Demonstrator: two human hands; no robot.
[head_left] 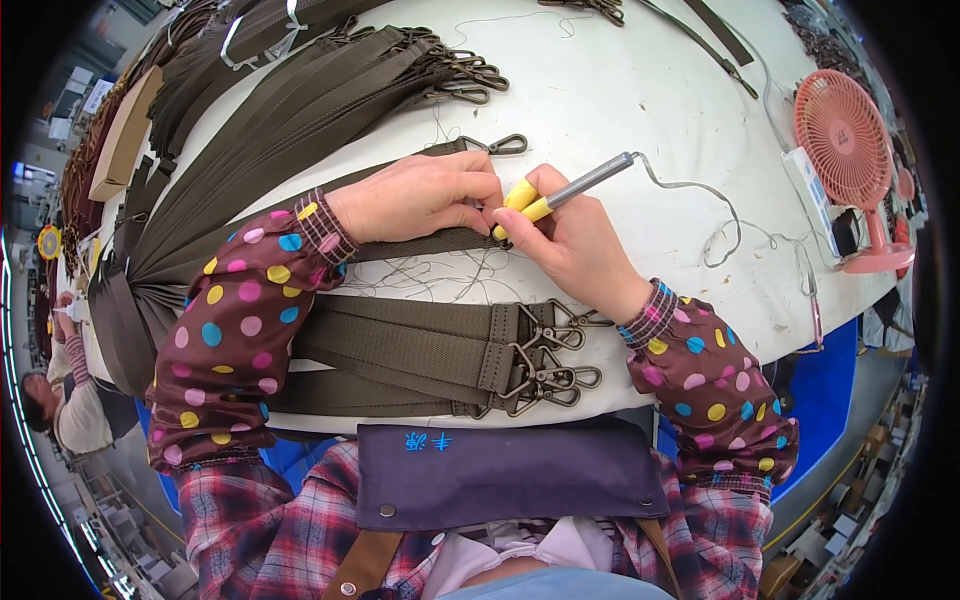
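My left hand is closed on the end of an olive-brown webbing strap, fingertips pinched together near its tip. My right hand grips a corded pen-shaped tool with a grey body and a yellow lower part. Something yellow wraps my right index finger. The tool's tip meets the strap end beside my left fingertips; the exact contact is hidden. Just beyond my hands lies another strap with a metal swivel hook. Nearer to me, a stack of straps ends in several bronze-coloured swivel hooks.
A large bundle of straps fans across the left of the white table. Loose threads lie between the straps. A pink fan stands at right beside a white power strip. The tool's cord trails rightward. Far left, another person sits.
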